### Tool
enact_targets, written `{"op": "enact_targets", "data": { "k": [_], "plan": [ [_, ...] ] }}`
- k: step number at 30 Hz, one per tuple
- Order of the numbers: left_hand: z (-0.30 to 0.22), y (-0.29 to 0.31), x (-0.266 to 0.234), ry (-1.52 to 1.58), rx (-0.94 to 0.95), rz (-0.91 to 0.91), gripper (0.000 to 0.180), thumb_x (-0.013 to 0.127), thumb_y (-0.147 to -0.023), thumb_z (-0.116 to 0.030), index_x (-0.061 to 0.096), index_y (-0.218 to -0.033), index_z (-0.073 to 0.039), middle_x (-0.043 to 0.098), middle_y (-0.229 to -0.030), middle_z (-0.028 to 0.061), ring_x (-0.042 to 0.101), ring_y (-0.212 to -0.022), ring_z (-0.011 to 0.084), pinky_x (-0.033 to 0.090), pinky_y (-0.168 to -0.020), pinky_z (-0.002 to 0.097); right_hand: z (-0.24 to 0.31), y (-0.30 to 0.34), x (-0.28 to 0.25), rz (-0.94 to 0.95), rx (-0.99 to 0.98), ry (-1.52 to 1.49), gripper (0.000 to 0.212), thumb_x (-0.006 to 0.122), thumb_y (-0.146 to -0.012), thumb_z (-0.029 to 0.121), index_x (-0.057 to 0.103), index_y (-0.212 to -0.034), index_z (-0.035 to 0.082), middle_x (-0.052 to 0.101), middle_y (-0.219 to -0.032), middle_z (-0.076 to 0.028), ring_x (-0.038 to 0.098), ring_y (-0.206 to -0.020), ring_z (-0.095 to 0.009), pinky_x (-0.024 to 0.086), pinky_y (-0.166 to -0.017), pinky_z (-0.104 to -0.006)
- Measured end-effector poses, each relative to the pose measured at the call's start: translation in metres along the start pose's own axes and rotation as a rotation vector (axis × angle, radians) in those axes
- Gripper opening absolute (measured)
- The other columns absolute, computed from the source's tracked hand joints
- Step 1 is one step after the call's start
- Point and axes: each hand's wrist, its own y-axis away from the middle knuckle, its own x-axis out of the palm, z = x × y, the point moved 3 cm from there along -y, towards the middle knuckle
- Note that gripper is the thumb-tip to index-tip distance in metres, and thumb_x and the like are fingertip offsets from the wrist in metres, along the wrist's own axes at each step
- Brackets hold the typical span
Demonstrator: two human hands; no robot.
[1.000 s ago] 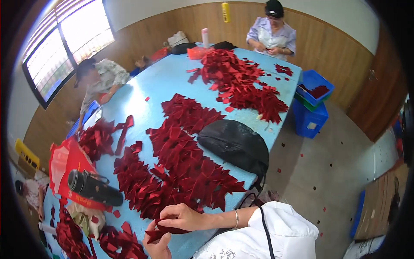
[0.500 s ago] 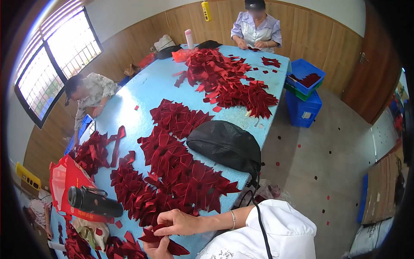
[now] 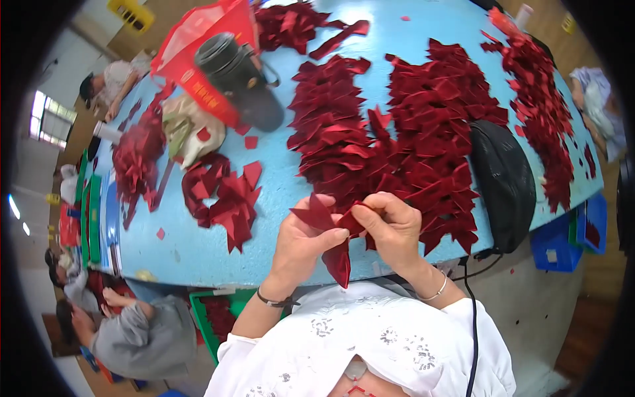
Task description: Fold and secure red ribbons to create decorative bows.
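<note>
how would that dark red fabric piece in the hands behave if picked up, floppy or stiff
The dark red fabric piece is probably light, since the left hand and right hand hold it with just thumbs and fingers. It seems flexible but not limp: its pointed ends jut beyond the grip. That angular shape makes rolling unlikely.

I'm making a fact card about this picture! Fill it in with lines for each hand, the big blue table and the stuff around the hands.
Left hand: holds a dark red, velvety cloth piece with pointed ends
Right hand: thumb and fingers pinch the same piece
Table: smooth, light blue tabletop
Beyond the hands: heaps of dark red, pointed cloth pieces
Left of the heaps: black, cylindrical bottle beside a shiny red bag
Right of the heaps: black, rounded fabric bag
</note>
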Motion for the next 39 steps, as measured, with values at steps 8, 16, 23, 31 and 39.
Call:
{"op": "enact_targets", "data": {
  "k": [8,16,23,31,39],
  "plan": [
    [-0.004,0.011,-0.006,0.176,0.117,-0.036,0.051,0.072,-0.077,0.002,0.047,-0.121,0.001,0.060,-0.108,0.0085,0.059,-0.098,0.0140,0.050,-0.085,0.0281,-0.005,0.002,0.017,-0.011,-0.034,0.086,0.007,0.064,-0.088,0.004,0.066,-0.092,0.000,0.063,-0.072,-0.001,0.055,-0.059,-0.003,0.044,-0.049,-0.0174],
    [0.003,0.012,-0.022,0.126,-0.045,0.045,0.050,0.071,-0.076,0.003,0.049,-0.121,0.001,0.064,-0.103,0.0094,0.062,-0.094,0.0155,0.050,-0.085,0.0273,-0.009,0.003,0.019,0.022,0.138,0.038,0.008,0.062,-0.090,0.006,0.064,-0.092,-0.001,0.062,-0.071,-0.001,0.055,-0.056,-0.004,0.045,-0.047,-0.0181],
    [-0.006,0.017,-0.027,0.176,0.076,-0.103,0.042,0.068,-0.078,0.005,0.051,-0.116,0.001,0.065,-0.099,0.0083,0.063,-0.087,0.0134,0.051,-0.079,0.0263,-0.007,0.001,0.019,0.029,0.197,-0.141,0.011,0.062,-0.090,0.009,0.061,-0.086,-0.001,0.062,-0.069,-0.003,0.056,-0.053,-0.006,0.045,-0.046,-0.0197],
    [0.001,0.021,-0.029,0.152,0.118,-0.102,0.039,0.067,-0.080,0.004,0.051,-0.115,0.001,0.064,-0.107,0.0109,0.062,-0.095,0.0146,0.049,-0.085,0.0290,-0.003,0.009,0.030,0.239,0.203,0.055,0.011,0.063,-0.089,0.008,0.061,-0.083,-0.001,0.063,-0.067,-0.006,0.057,-0.053,-0.008,0.046,-0.048,-0.0218],
    [-0.007,0.019,-0.013,0.162,0.073,-0.076,0.039,0.066,-0.076,0.006,0.051,-0.112,0.000,0.062,-0.102,0.0081,0.060,-0.090,0.0140,0.048,-0.080,0.0284,-0.007,0.012,0.016,0.254,0.376,-0.121,0.011,0.063,-0.087,0.010,0.062,-0.085,-0.001,0.062,-0.068,-0.004,0.057,-0.055,-0.010,0.046,-0.051,-0.0221]
  ]
}}
